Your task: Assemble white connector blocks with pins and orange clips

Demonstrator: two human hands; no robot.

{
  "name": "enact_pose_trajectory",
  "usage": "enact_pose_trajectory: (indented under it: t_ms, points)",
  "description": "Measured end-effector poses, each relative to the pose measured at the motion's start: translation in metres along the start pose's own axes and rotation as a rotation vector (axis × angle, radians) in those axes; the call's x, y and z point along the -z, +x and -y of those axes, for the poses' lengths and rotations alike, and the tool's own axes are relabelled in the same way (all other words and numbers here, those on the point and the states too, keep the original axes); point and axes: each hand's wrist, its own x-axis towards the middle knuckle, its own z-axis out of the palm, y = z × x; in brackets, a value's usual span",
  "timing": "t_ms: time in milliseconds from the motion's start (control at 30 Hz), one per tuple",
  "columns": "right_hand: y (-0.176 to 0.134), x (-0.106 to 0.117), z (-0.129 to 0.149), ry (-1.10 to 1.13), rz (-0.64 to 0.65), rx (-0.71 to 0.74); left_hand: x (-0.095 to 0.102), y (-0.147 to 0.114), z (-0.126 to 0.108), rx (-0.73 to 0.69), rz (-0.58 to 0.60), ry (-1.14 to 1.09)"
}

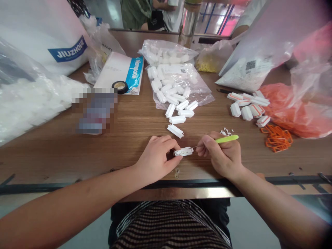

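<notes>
My left hand (pixel 160 157) pinches a small white plastic connector housing (pixel 184 151) with a row of holes, close to the table's front edge. In my right hand (pixel 220 154) is a thin metal pick with a lime-green handle (pixel 228 139). The pick's tip reaches the right end of the housing. Beyond my hands lie several loose white housings (pixel 175 131), running back to an open clear bag (pixel 181 72) of more. Tiny white pieces (pixel 227 131) are scattered just behind my right hand.
Right of my hands are white housings with orange strips (pixel 249 103), a pile of orange frames (pixel 278 138) and an orange bag (pixel 298 110). At left sit a blurred-out object (pixel 97 112), a notebook (pixel 116 71) with black tape (pixel 119 87), and a big bag (pixel 28 100).
</notes>
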Motion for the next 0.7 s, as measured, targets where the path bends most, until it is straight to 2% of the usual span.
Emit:
enact_pose_trajectory:
  t_ms: [200, 467, 567, 700]
  points:
    - [0.001, 0.000, 0.000, -0.062, 0.044, 0.018, -0.001, 0.000, 0.001, -0.012, -0.006, 0.004]
    - [0.001, 0.001, 0.011, -0.256, 0.148, 0.157, -0.001, -0.001, 0.001, -0.013, -0.015, -0.005]
    - [-0.002, 0.002, 0.008, -0.206, 0.084, 0.161, -0.001, 0.000, 0.001, -0.014, -0.014, -0.007]
    - [-0.004, 0.002, 0.003, -0.074, -0.016, 0.087, 0.000, 0.000, 0.000, -0.003, -0.004, -0.006]
